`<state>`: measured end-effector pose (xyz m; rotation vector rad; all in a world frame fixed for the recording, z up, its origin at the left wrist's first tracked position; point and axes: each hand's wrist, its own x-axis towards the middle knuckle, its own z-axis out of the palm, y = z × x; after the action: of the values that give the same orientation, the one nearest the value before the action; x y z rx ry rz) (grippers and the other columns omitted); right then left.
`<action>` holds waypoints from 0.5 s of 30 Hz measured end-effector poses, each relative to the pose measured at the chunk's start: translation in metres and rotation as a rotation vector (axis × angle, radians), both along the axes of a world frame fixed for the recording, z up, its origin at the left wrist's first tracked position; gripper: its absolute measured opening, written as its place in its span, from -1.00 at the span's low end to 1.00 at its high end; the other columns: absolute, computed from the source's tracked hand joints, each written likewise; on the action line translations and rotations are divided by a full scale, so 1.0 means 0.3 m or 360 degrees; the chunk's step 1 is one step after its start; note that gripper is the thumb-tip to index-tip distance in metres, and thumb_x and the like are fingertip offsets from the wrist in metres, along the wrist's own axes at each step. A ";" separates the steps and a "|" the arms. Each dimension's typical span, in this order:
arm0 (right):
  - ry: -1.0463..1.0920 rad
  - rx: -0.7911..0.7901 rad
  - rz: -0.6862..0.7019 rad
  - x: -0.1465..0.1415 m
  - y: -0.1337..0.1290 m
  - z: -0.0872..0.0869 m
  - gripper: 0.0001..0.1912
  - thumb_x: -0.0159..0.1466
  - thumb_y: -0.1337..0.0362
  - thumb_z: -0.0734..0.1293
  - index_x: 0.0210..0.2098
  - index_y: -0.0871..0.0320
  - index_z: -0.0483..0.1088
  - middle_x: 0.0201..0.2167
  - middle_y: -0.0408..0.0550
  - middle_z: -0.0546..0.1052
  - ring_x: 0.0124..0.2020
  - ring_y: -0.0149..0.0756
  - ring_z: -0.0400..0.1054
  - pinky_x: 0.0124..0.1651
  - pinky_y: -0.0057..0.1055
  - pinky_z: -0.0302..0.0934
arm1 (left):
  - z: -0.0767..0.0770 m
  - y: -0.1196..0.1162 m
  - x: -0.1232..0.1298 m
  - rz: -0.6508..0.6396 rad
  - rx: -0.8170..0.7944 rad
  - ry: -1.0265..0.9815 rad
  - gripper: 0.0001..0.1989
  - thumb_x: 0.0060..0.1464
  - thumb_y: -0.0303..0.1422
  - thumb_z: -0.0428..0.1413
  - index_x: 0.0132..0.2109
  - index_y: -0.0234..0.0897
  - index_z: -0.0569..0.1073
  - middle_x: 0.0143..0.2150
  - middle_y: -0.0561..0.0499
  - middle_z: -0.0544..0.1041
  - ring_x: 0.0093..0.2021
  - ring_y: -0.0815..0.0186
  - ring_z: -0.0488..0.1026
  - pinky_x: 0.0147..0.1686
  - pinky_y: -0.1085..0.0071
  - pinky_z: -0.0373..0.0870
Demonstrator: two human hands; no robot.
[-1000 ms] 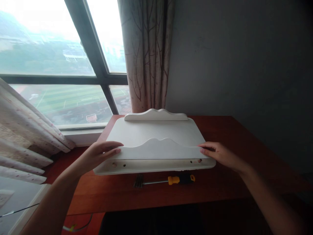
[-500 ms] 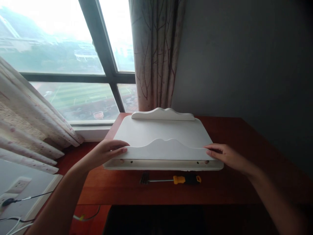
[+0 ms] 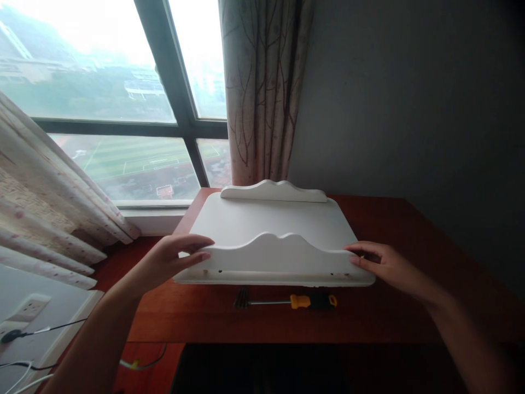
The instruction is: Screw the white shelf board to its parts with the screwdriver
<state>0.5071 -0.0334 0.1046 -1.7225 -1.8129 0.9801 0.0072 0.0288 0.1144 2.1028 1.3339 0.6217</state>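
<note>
A white wavy-topped board (image 3: 276,253) stands upright along the near edge of a white panel (image 3: 229,219). My left hand (image 3: 176,256) pinches its left end, thumb in front and fingers behind. At the right end, my right hand (image 3: 375,260) grips the board the same way. Small dark holes show low at both ends, near the panel's front lip. A similar wavy board (image 3: 274,191) stands at the panel's far edge. In front of the panel lies a screwdriver (image 3: 311,301) with a yellow and black handle, its tip beside several dark screws (image 3: 241,298).
The panel rests on a reddish-brown wooden table (image 3: 197,323). Behind it are a window (image 3: 123,131), a patterned curtain (image 3: 264,93) and a grey wall (image 3: 394,98). At lower left, a wall socket (image 3: 30,307) has cables near it.
The near board has come down and tilted slightly, so the gap between its lower edge and the panel's front lip is narrower. Both hands stay at its ends.
</note>
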 end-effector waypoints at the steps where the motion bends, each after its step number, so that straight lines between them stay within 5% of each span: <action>1: -0.0035 0.0036 0.0000 0.001 -0.008 0.003 -0.50 0.27 -0.14 0.36 0.02 0.04 0.57 0.10 0.02 0.56 0.13 0.04 0.41 0.11 -0.16 0.34 | 0.002 -0.009 0.000 0.0014 0.0034 -0.0018 -0.63 0.10 -0.06 0.25 -0.07 -0.19 0.66 -0.16 -0.02 0.69 -0.20 0.19 0.60 -0.22 0.44 0.52; 15: -0.0286 0.0561 0.0043 -0.018 -0.117 -0.041 -0.73 0.34 0.01 0.34 -0.09 -0.05 0.57 -0.01 -0.06 0.59 0.01 -0.09 0.48 0.06 -0.24 0.36 | -0.041 -0.113 -0.005 0.0039 0.0481 -0.0043 -0.70 0.10 -0.09 0.29 -0.12 -0.15 0.66 -0.15 0.00 0.67 -0.18 0.21 0.62 -0.14 0.43 0.54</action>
<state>0.5017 -0.0685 0.0923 -1.6077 -1.9846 0.4878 0.0056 -0.0051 0.1021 2.3070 1.3202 0.9073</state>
